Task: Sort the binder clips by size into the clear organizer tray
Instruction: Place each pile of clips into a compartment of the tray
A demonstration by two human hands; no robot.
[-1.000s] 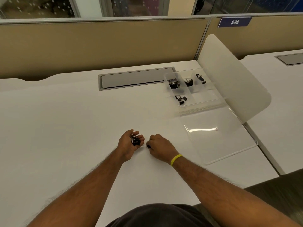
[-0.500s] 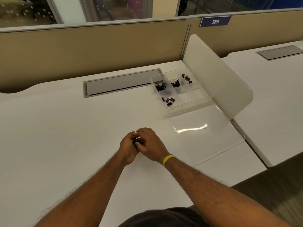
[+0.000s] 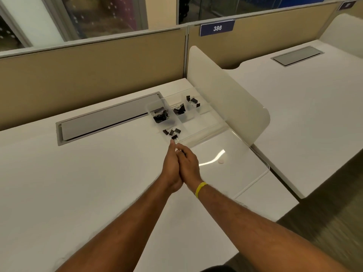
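Your left hand [image 3: 171, 167] and right hand [image 3: 189, 165] press together beside the tray [image 3: 204, 123], contents hidden. Opening early could drop anything inside among the wrong clips [image 3: 172, 132].

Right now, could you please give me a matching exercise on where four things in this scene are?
1. yellow wristband
2. blue number sign
3. grey rectangular cover plate
4. clear plastic lid

A. flat on the white desk, on the near side of the clear organizer tray
B. on the wrist of the right hand
C. at the top edge of the tan partition
D. set into the desk, left of the tray

Pairs: 1-B, 2-C, 3-D, 4-A.
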